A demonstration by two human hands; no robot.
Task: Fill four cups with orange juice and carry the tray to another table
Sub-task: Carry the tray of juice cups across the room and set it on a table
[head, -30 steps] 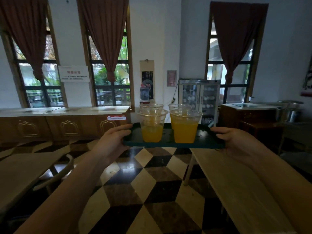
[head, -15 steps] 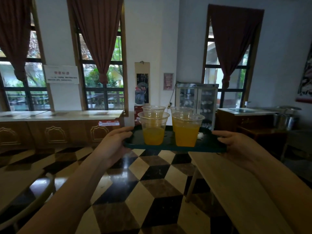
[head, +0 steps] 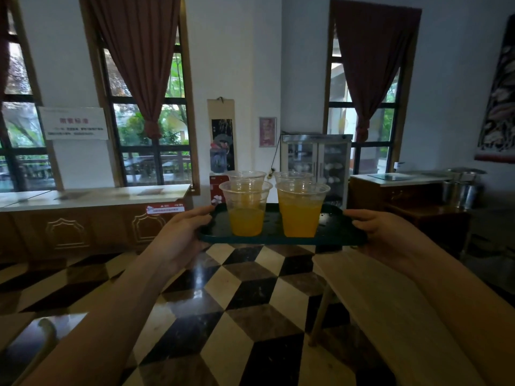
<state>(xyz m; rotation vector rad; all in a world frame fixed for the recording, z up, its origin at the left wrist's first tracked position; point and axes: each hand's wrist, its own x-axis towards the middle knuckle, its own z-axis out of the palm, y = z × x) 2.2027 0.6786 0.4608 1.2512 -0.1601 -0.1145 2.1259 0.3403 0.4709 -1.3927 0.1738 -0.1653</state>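
Note:
A dark green tray (head: 273, 238) is held level in the air at chest height. My left hand (head: 181, 232) grips its left edge and my right hand (head: 381, 235) grips its right edge. Several clear plastic cups stand on it. The front left cup (head: 245, 210) is about half full of orange juice. The front right cup (head: 301, 211) holds more juice. Two further cups (head: 292, 177) stand behind them, mostly hidden.
A light wooden table (head: 390, 310) runs from below the tray to the lower right. A long wooden counter (head: 92, 218) lines the window wall at left. A glass-door cabinet (head: 316, 162) and a dark sideboard (head: 401, 196) with metal pots (head: 462, 188) stand behind. The floor is checkered tile.
The view has shifted right and forward. The left table and chair have slid almost out of frame. The tray stays level in both hands.

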